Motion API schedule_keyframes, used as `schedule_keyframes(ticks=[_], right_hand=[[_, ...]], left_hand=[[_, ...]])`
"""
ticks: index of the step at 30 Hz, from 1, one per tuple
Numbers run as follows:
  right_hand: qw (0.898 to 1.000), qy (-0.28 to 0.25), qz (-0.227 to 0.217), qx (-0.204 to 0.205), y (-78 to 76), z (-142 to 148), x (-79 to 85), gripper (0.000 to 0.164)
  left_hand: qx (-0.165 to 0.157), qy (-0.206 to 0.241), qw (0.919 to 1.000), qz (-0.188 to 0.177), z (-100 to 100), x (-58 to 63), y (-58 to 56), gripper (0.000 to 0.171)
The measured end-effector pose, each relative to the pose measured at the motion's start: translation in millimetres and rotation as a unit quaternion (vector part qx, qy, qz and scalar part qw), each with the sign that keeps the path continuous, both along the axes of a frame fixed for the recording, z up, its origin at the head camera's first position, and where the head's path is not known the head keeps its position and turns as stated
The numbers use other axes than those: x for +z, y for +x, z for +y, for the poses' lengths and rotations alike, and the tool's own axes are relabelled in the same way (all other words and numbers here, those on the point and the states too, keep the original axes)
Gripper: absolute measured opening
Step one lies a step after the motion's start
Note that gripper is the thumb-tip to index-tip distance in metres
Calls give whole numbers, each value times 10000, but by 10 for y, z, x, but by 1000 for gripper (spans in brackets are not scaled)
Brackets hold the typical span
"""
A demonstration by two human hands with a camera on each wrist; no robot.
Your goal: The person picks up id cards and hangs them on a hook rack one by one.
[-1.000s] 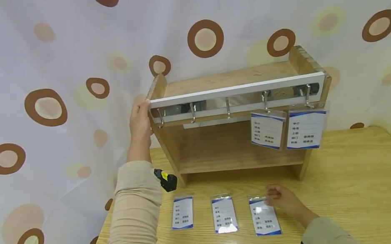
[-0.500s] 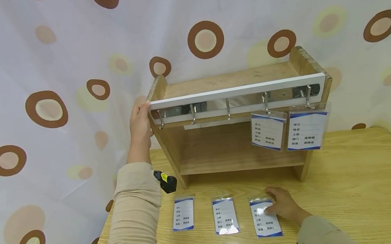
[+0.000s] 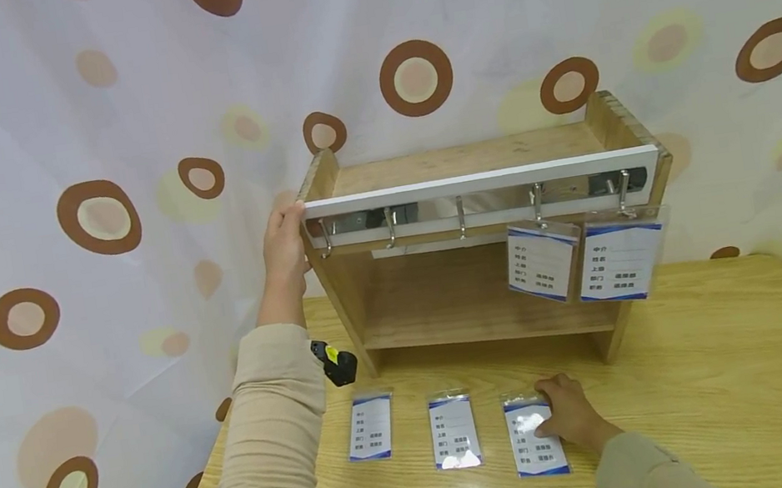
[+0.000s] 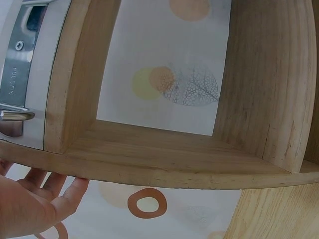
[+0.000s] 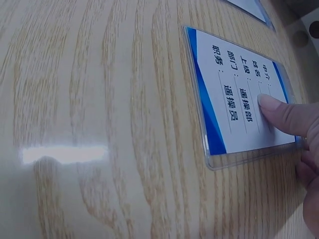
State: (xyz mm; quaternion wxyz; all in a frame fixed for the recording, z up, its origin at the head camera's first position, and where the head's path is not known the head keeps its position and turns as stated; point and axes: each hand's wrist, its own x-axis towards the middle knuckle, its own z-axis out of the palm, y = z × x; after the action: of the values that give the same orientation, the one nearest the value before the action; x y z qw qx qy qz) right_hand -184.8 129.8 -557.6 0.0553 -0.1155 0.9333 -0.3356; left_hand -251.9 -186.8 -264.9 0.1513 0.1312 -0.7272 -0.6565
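Observation:
My left hand (image 3: pixel 283 247) rests against the left side panel of a wooden shelf (image 3: pixel 487 331), near its top front corner. In the left wrist view its fingertips touch the panel's outer face. On the table, my right hand (image 3: pixel 571 413) is at the right-hand name badge (image 3: pixel 538 458), a clear sleeve with a blue-edged white card. The thumb (image 5: pixel 279 112) lies on the badge's printed face, while the other fingers bend at its edge, partly hidden. The badge lies flat. To its left lie a middle badge (image 3: pixel 454 433) and a left badge (image 3: pixel 370 428).
A white rail (image 3: pixel 421 191) with several metal hooks (image 3: pixel 461 216) runs across the shelf front. From the two right-hand hooks hang two more badges, an inner one (image 3: pixel 541 264) and an outer one (image 3: pixel 622 264). Behind stands a dotted curtain (image 3: pixel 343 23); below is the wooden table (image 3: pixel 747 393).
My right hand has come down onto the right-hand badge, its thumb moving onto the card's face. The left hand keeps its place on the shelf. The head view has shifted slightly.

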Motion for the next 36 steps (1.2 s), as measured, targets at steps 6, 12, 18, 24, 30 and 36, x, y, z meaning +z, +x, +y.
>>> schedule_keyframes(ticks=[6, 12, 18, 24, 30, 36], right_hand=[[10000, 1, 19, -29, 5, -15, 3, 69], [9998, -22, 142, -104, 18, -18, -32, 67], [9996, -151, 157, -160, 21, 30, -16, 61], [9975, -666, -197, -145, -10, 144, 19, 54], [9931, -1079, -334, -315, 2, 252, 89, 40], [9851, -1509, -594, -572, 31, 264, 178, 29]], left_hand=[[13, -51, 10000, -58, 3, 4, -1, 27], [9, 35, 10000, -18, 2, 3, 5, 26], [-24, 176, 9998, 42, 9, 2, -2, 28], [-12, 180, 9998, 50, 14, 3, -4, 28], [25, 34, 10000, -19, 8, 4, -7, 24], [36, -12, 10000, -85, 17, 11, 7, 28]])
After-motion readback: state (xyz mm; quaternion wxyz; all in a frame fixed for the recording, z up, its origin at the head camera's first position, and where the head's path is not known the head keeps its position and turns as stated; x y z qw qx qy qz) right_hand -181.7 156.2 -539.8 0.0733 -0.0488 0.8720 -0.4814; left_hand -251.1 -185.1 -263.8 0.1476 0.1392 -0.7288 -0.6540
